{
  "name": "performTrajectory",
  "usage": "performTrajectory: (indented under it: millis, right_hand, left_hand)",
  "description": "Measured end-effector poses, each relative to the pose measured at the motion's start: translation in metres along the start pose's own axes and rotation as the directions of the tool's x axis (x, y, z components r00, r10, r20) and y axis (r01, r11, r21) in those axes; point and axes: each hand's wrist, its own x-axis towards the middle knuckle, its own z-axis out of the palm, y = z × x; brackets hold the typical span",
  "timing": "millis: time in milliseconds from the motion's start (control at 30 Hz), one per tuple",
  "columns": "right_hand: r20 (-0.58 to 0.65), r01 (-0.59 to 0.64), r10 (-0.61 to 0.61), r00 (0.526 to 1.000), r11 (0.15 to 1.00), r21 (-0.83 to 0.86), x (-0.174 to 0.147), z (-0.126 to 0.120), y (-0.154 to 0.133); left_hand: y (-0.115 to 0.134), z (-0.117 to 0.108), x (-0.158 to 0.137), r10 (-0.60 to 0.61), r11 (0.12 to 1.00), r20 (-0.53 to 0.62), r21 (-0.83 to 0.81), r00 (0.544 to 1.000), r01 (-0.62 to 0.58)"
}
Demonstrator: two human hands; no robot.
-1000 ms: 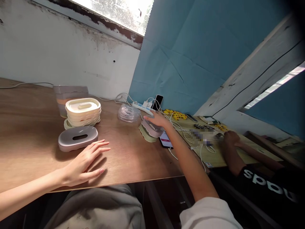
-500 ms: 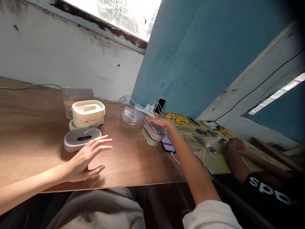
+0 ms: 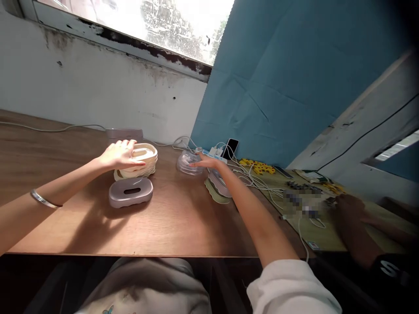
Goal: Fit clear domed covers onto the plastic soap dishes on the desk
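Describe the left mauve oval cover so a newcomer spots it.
On the brown table, find the cream stack toward the left. Right in front of it, nearer the table's front edge, sits the mauve oval cover. A dark slot shows in its top, and unlike the mauve piece farther right, it does not overlap a green piece.

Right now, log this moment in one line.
left hand: at cream stack | right hand: at clear plastic | grey piece: on table, in front of cream stack
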Motion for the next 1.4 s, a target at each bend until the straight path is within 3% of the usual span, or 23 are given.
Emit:
performTrajectory:
  millis: [200,333,433,600,667,733,833,933,1033,1100,1233,1400]
  right_hand:
    - [0.110,0.049,-0.068,0.992,0.984,0.169,0.008,0.003,0.014]
    - [0.034,0.070,-0.083,0.996,0.954,0.290,0.016,0.005,0.018]
    - [-0.082,0.104,-0.078,0.994,0.910,0.402,0.016,0.004,0.017]
    - [-0.343,0.233,-0.016,0.939,0.764,0.602,-0.003,0.005,0.001]
    - [-0.399,0.279,0.029,0.916,0.670,0.688,-0.021,0.014,-0.008]
    - [-0.403,0.296,0.075,0.912,0.559,0.775,-0.046,0.030,-0.017]
    - [-0.318,0.248,0.126,0.940,0.390,0.887,-0.085,0.056,-0.026]
    - [-0.154,0.126,0.101,0.983,0.247,0.961,-0.116,0.072,-0.028]
    - [0.108,-0.108,-0.006,0.994,-0.036,0.993,-0.131,0.075,-0.028]
    - [0.211,-0.220,-0.064,0.975,-0.183,0.958,-0.134,0.076,-0.028]
    - [0.242,-0.244,-0.040,0.969,-0.282,0.928,-0.135,0.082,-0.031]
    - [0.289,-0.305,-0.097,0.952,-0.288,0.908,-0.134,0.092,-0.029]
  left_hand:
    - [-0.007,0.004,0.009,-0.086,0.996,-0.016,0.009,0.996,0.086]
    - [-0.002,-0.013,-0.002,-0.054,0.998,-0.132,-0.017,0.990,0.052]
    - [0.015,-0.014,-0.030,0.037,0.997,-0.147,-0.059,0.988,-0.046]
    - [0.056,0.035,-0.090,0.305,0.939,-0.045,-0.153,0.951,-0.308]
    - [0.067,0.059,-0.107,0.428,0.888,-0.005,-0.188,0.904,-0.421]
    - [0.072,0.076,-0.117,0.457,0.868,0.007,-0.222,0.890,-0.444]
    - [0.073,0.087,-0.122,0.428,0.879,0.012,-0.235,0.904,-0.414]
    - [0.063,0.088,-0.123,0.451,0.874,-0.018,-0.193,0.892,-0.446]
    - [0.041,0.085,-0.121,0.430,0.886,-0.095,-0.144,0.898,-0.440]
    - [0.023,0.083,-0.119,0.320,0.935,-0.156,-0.104,0.934,-0.338]
    - [-0.005,0.082,-0.118,0.068,0.997,-0.242,-0.029,0.968,-0.077]
    - [0.000,0.078,-0.127,0.078,0.993,-0.236,-0.069,0.969,-0.096]
